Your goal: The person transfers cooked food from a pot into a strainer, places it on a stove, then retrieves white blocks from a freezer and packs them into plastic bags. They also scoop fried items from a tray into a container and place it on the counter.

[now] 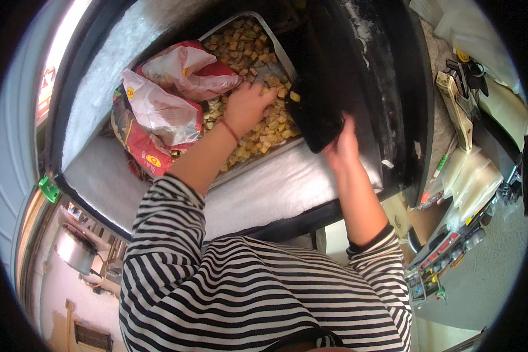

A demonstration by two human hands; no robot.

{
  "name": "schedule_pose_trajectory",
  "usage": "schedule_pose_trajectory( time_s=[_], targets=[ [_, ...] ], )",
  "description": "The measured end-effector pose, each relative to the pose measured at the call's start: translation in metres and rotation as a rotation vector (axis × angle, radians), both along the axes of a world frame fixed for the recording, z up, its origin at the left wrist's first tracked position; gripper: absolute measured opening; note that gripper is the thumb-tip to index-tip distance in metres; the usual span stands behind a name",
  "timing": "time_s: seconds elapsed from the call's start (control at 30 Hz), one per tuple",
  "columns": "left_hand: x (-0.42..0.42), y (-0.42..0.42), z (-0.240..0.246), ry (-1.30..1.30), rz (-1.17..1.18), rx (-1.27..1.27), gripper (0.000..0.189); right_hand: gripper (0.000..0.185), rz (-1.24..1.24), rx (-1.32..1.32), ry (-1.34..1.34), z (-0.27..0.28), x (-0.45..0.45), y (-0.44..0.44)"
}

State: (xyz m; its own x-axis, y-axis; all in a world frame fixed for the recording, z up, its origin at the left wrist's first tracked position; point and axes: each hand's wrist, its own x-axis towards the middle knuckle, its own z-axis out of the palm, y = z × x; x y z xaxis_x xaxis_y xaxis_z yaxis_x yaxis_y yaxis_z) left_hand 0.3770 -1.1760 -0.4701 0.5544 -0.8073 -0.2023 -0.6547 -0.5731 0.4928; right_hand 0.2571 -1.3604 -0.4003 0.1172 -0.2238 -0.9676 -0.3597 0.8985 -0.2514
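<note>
Inside a frosted chest freezer (273, 202), a shallow metal tray (285, 59) holds many small yellow-brown food cubes (273, 130). My left hand (247, 107) rests in the cubes with its fingers apart; whether any cubes are under the fingers is hidden. A dark container (319, 116) is tilted beside the tray's right side, and my right hand (344, 143) grips its near end. One pale yellow cube (295, 97) shows at the container's left edge. Red and white plastic food bags (165, 112) lie crumpled over the tray's left part, close to my left wrist.
Thick frost (101, 83) coats the freezer's left wall. To the right, a cleaver-like tool with a pale handle (455, 110) and clear plastic bags (475, 176) lie on a surface beyond the freezer edge. A metal pot (75, 251) stands at lower left.
</note>
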Motion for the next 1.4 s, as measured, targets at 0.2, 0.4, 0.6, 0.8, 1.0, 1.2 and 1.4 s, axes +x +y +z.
schedule_pose_trajectory(
  time_s=[0.2,0.4,0.6,0.8,1.0,1.2,1.4],
  targets=[
    [-0.025,-0.01,0.088,0.146,0.399,-0.343,0.033,0.043,0.098,0.193,-0.118,0.003,-0.009,0.015],
    [-0.065,-0.023,0.147,0.189,0.264,-0.44,0.036,0.034,-0.055,0.441,-0.418,0.038,-0.005,0.028],
    [-0.068,0.032,0.078,0.3,0.652,-0.288,0.036,0.067,-0.153,0.315,-0.495,0.055,-0.025,0.023],
    [-0.041,0.003,-0.005,0.011,0.219,0.045,0.063,0.057,-0.169,0.296,-0.581,0.085,-0.051,0.013],
    [-0.03,-0.019,-0.03,0.074,0.05,0.338,0.073,0.048,-0.189,0.24,-0.493,0.108,-0.054,0.02],
    [-0.012,-0.028,-0.037,0.041,-0.115,0.37,0.071,0.039,-0.254,0.203,-0.362,0.098,-0.067,0.019],
    [0.005,-0.029,-0.041,0.237,-0.156,0.294,0.062,0.034,-0.224,0.107,-0.323,0.096,-0.064,0.014]
  ],
)
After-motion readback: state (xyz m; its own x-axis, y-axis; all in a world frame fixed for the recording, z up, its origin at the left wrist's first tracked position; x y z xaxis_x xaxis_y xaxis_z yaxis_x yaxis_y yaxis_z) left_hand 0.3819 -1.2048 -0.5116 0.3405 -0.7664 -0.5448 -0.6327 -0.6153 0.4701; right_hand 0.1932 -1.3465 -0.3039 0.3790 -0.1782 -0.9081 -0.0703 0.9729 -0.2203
